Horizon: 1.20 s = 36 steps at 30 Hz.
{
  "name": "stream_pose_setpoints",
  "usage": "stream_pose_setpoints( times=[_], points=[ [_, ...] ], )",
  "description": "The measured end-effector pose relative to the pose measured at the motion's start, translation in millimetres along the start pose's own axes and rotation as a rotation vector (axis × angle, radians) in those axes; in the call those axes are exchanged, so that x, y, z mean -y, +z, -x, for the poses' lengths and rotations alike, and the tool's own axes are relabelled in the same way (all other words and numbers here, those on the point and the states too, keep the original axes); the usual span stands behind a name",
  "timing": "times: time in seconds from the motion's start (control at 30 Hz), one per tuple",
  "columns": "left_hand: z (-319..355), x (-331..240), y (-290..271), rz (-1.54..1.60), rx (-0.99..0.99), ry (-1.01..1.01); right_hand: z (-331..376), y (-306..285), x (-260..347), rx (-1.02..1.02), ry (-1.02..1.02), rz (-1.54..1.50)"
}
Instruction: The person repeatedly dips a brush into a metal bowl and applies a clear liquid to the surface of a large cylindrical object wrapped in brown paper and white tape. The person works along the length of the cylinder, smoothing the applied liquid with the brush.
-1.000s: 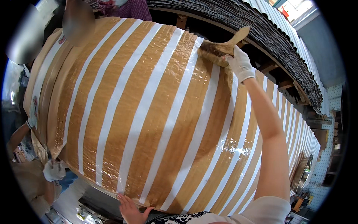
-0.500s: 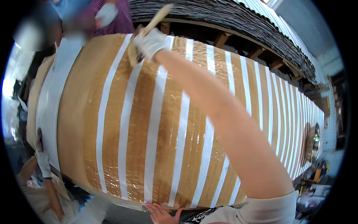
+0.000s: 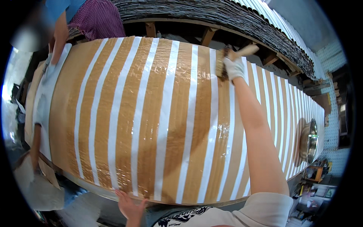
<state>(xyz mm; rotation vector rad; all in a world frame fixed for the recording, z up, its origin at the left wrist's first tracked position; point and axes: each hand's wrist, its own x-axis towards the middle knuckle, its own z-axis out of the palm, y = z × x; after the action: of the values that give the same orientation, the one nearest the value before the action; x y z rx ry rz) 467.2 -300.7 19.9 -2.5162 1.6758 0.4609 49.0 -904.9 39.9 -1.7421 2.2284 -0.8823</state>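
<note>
Wide brush (image 3: 220, 66), right hand (image 3: 234, 69) and striped sheets (image 3: 176, 113), with steel bowl (image 3: 310, 142)

Item: brush, wide, pale-handled. Located at the far edge of the bench (image 3: 94, 189), right of the mid-length of the visible layers. Bristles turned left, against the sheets; handle pointing right and outward. Half a second earlier it stood much farther left along the same edge.

Item: right hand, white-gloved. Fingers curled closed around the brush where handle meets head; forearm extended across the sheets.

Item: left hand (image 3: 129, 206), bare. Thumb spread wide from the fingers, which lie on the near edge, left of centre; grasping nothing. Same edge as in the earlier frame.

Item: striped sheets, overlapped, brown bands alternating with white; glossy towards the left, narrowing in rows to the right end.

Item: white sheet (image 3: 45, 132), across the left end. A co-worker's forearm (image 3: 60, 38) now reaches down to it from the far left corner; earlier a gloved hand on that side was raised clear.

Item: steel bowl, round, near the right end of the bench, position unchanged.

Item: stack of dark sheets (image 3: 196, 13), beyond the far edge.
</note>
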Motion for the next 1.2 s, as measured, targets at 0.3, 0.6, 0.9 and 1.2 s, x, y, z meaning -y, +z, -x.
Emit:
stream_pose_setpoints(
  times=[0.3, 0.6, 0.9, 1.2],
  points=[
    [4.3, -5.6, -2.5, -0.005, -0.039, -0.012, -12.2, -37.2, 13.8, -0.108, 0.015, 0.194],
    [2.4, -14.3, -3.7, 0.068, -0.079, -0.028, 200.3, 128.0, 393.7, 0.457, -0.367, -0.334],
    [1.9, -13.1, -8.5, 0.003, -0.083, -0.02, 183.6, 51.9, 239.3, 0.268, -0.099, -0.199],
    [2.0, -5.2, -2.9, 0.017, -0.159, -0.002, 166.7, -131.3, -104.7, -0.186, 0.343, 0.227]
  ],
)
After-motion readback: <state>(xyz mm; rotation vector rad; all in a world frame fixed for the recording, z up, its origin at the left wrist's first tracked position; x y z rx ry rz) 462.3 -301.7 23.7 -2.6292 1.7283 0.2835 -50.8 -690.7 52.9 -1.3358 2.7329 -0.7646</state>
